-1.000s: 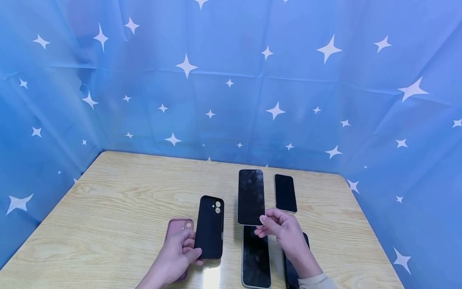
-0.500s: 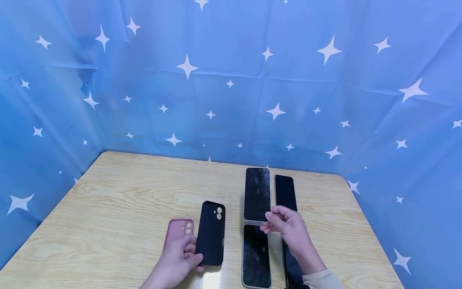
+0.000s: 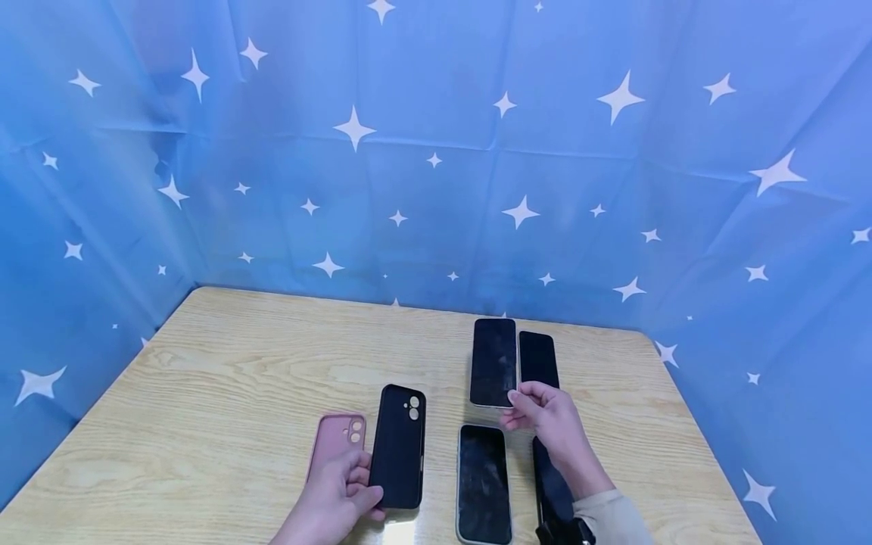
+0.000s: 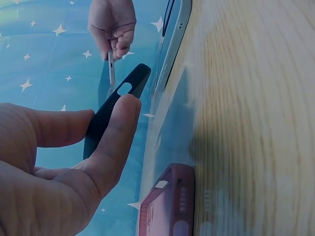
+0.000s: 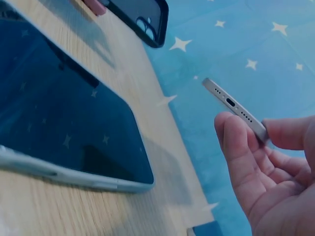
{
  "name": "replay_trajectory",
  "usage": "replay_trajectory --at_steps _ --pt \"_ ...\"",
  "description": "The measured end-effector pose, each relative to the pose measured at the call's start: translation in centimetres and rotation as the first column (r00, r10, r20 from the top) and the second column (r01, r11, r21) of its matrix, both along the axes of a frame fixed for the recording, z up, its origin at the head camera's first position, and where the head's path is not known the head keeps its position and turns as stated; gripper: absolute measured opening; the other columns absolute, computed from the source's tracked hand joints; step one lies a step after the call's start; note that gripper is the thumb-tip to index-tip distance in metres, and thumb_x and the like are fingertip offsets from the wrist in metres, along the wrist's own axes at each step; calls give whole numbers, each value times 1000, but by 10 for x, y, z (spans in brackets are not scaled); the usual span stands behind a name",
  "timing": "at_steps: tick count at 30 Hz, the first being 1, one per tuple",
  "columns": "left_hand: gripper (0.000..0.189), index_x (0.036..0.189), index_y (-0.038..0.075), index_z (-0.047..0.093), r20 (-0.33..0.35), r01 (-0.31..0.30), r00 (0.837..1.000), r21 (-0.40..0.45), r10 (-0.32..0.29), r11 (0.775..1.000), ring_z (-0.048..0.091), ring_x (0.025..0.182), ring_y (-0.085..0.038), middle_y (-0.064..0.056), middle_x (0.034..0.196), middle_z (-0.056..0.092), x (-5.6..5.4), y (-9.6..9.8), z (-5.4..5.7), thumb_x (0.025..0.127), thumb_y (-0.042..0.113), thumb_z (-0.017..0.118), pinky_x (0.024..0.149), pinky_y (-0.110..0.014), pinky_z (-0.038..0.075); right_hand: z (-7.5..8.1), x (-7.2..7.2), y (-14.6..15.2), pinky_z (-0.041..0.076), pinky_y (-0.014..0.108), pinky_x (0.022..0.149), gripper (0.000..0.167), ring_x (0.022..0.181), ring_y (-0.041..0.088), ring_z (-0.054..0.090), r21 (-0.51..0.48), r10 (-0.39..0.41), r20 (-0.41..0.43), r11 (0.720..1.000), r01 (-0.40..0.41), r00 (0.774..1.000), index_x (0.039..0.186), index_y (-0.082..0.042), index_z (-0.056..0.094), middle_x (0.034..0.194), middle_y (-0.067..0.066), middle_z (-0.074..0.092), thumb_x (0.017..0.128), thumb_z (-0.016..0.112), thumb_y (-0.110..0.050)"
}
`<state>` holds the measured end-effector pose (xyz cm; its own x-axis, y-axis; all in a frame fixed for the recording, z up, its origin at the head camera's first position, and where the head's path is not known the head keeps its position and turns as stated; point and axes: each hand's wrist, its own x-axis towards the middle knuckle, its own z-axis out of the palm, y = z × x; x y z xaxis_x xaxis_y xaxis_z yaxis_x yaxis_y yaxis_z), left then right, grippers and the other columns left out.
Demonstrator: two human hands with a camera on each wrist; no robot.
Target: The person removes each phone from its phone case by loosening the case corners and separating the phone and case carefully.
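My left hand [image 3: 335, 492] pinches the lower end of a black phone case [image 3: 400, 446] between thumb and fingers. In the left wrist view the black case [image 4: 118, 96] is raised above the table, edge-on. Under that hand lies a pink phone case [image 3: 337, 437], partly covered by it. My right hand [image 3: 550, 424] pinches the lower right corner of a smartphone [image 3: 493, 362] with a dark screen. The right wrist view shows the bottom edge of this held phone [image 5: 234, 104], with its charging port and speaker holes. It is off the table, its screen facing up toward my head.
A phone in a pale case [image 3: 484, 484] lies at the front middle of the wooden table [image 3: 225, 424]. Another dark phone [image 3: 538, 358] lies at the back right. A third [image 3: 553, 481] is partly under my right forearm. A blue star-print curtain [image 3: 436, 151] closes off the back.
My right hand has carried the held phone rightward, away from the black case, and it now appears beside the back phone. My left hand has lowered the black case slightly toward me.
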<state>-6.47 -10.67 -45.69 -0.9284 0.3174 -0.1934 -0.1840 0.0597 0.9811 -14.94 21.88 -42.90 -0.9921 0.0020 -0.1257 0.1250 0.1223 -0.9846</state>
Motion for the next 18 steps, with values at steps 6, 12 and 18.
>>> replay_trajectory --at_steps 6,12,18 --pt "53 132 -32 32 16 -1 1000 31 0 1000 69 86 -26 -20 101 61 1 0 -1 93 -13 61 71 -36 66 -7 -10 4 65 29 68 16 69 19 73 37 -17 20 999 16 1000 103 13 62 82 18 74 103 59 -2" --pt "54 132 -33 31 21 -8 1000 43 7 999 69 86 -26 -22 102 60 1 0 -2 93 -13 60 72 -36 66 -13 -21 6 65 29 66 16 66 18 73 65 -30 37 998 28 999 103 15 61 80 16 73 103 59 -1" --pt "53 132 -33 31 27 -2 1000 47 1 999 69 86 -26 -21 102 59 1 0 -2 92 -13 61 71 -36 66 -16 -30 7 65 29 66 18 66 19 73 112 -33 71 993 25 997 106 16 60 80 16 72 104 57 -2"
